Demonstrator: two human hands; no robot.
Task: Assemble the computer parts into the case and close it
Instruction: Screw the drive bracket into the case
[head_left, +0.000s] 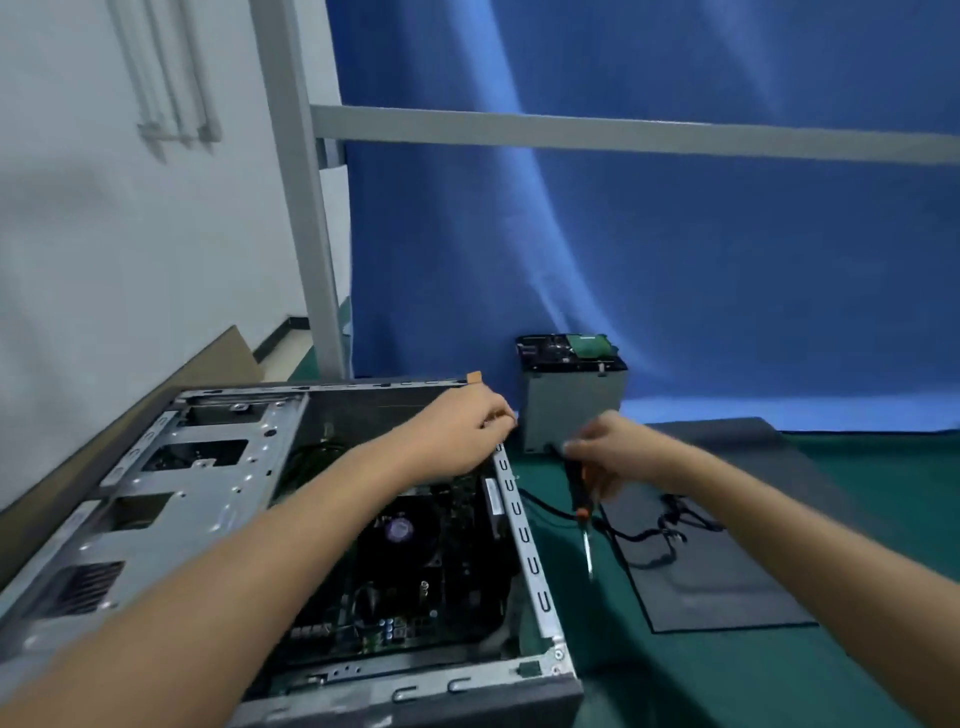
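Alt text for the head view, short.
Person's left hand is at the far right corner of an open computer case while the right hand holds a screwdriver beside it. A drive cage and grey mat sit on the green table.

One case (208, 467), one screwdriver (582, 506), perhaps one drive (571, 402)

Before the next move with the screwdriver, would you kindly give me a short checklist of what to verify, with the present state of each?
1. Screwdriver gripped in the right hand: ok.
2. Left hand at the far right corner of the case: ok.
3. Screw pinched in the left fingertips: cannot tell, too blurred.
4. Blade seated on a screw: not ok, it points down at the table, beside the case.
5. Drive cage fitted: not ok, it stands on the table behind the case.
6. Black cables routed inside: not ok, they lie on the grey mat.
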